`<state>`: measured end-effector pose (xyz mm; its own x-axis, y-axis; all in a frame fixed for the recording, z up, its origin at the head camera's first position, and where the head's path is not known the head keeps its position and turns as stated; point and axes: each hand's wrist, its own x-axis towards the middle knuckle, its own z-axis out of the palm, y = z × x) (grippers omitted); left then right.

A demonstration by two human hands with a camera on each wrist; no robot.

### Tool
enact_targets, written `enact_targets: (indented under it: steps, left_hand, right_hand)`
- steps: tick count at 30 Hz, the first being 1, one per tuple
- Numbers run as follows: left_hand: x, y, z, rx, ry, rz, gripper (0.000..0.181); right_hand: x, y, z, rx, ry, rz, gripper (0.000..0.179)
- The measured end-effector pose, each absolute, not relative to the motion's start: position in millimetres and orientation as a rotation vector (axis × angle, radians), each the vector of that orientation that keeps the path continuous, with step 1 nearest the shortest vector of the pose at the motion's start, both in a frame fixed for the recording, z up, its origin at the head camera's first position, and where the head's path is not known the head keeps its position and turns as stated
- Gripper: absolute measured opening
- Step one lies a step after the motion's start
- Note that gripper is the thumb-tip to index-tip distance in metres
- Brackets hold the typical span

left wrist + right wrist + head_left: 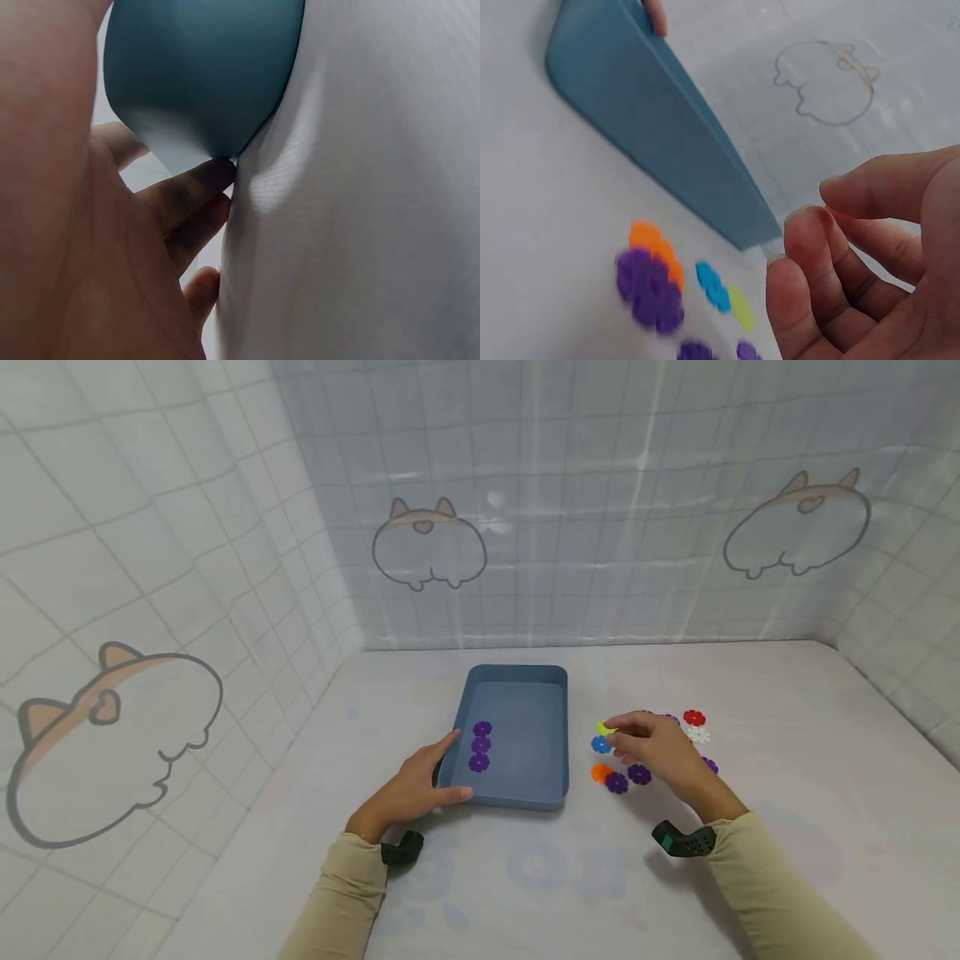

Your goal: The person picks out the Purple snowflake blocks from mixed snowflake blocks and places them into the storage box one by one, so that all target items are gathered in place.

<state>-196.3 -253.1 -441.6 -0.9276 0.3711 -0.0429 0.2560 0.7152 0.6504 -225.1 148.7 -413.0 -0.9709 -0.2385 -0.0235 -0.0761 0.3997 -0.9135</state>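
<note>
My left hand (408, 785) holds the near left corner of a blue-grey rectangular tray (528, 793). Its thumb lies at the front rim; in the left wrist view fingertips (221, 171) touch the tray's lower edge. Inside the tray, three purple snowflake discs (481, 745) form a column along the left. My right hand (660, 747) hovers over loose discs right of the tray, fingers loosely bent, nothing visible between thumb and fingertips in the right wrist view. Nearest it are a yellow-green disc (604, 727) and a blue disc (602, 744).
An orange disc (601, 773) partly lies under a purple disc (617, 783), with another purple disc (639, 774) beside them. Farther right are a red disc (694, 717) and a white disc (699, 735). Tiled-pattern walls (555, 527) enclose the pale tabletop (540, 893).
</note>
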Motion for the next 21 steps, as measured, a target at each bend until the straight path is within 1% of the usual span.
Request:
enact_targets:
  steps: [7, 11, 21]
  left_hand:
    - [-198.0, -253.0, -443.0, 0.503, 2.747, 1.007, 0.101]
    - [-198.4, -253.2, -442.5, 0.499, 2.745, 1.004, 0.101]
    - [-198.5, -254.3, -442.1, 0.489, 2.754, 0.987, 0.1]
  right_hand:
    - [-220.1, 176.2, -420.2, -0.248, 2.553, -1.523, 0.043]
    - [-216.9, 185.2, -422.7, -0.238, 2.559, -1.515, 0.042]
    - [-214.9, 180.3, -430.5, -0.349, 2.564, -1.481, 0.033]
